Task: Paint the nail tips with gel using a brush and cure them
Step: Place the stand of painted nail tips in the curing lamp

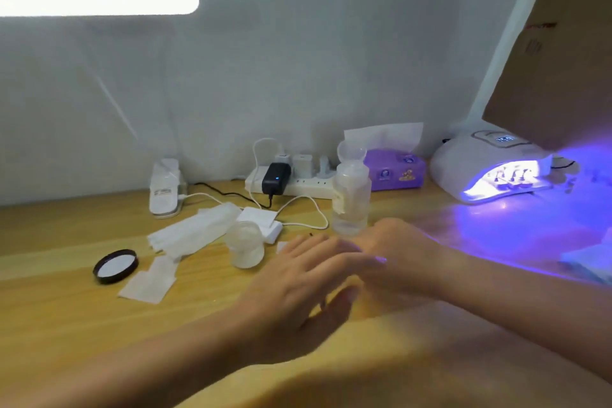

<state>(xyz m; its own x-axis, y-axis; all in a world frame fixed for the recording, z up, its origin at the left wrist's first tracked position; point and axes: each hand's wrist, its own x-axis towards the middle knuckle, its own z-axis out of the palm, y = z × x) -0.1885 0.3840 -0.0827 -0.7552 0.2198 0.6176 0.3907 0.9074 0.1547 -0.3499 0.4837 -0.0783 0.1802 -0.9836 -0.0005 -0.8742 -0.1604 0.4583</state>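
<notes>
Head view: I see my left hand with fingers straight and spread, reaching over the wooden table toward my right hand. Motion blur keeps me from telling whether the right hand holds anything. At the far right the curing lamp glows violet with nail tips on sticks inside.

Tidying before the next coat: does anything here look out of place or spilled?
No spill shows. A black lid lies off its jar, inner side up, and the tall bottle's flip cap stands open.
</notes>
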